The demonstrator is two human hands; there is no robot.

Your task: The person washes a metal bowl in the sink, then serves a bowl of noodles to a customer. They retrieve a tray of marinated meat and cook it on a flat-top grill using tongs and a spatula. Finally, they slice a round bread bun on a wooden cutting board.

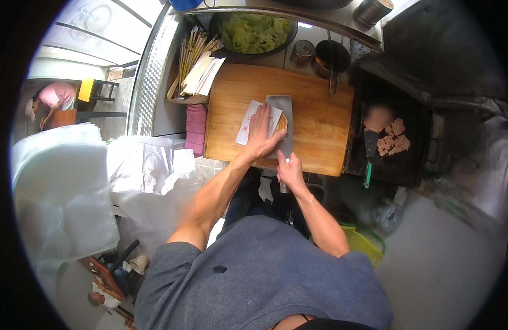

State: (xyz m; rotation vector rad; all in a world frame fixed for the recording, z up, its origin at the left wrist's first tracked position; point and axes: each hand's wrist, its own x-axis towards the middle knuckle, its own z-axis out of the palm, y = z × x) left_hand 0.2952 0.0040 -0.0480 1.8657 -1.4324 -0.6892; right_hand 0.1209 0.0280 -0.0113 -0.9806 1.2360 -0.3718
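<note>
My left hand (261, 133) lies with its fingers spread over a printed paper sleeve (244, 130), its thumb at the browned flatbread (282, 125) that shows at the sleeve's right edge. Beneath the bread and sleeve is the broad metal blade of a cleaver (285, 104), flat on the wooden cutting board (322, 123). At the board's near edge my right hand (290, 170) is closed around the cleaver's handle, whose end shows below the fingers. Whether the left fingers grip the sleeve or only press on it is hard to see.
Right of the board, a griddle (406, 173) holds pieces of meat (394, 140) and a green-handled spatula (367, 165). Behind stand a lettuce bowl (254, 33), a shaker (302, 53) and a black pot (332, 57). Paper sleeves (202, 74), a folded pink cloth (195, 130) and plastic bags (64, 194) lie left.
</note>
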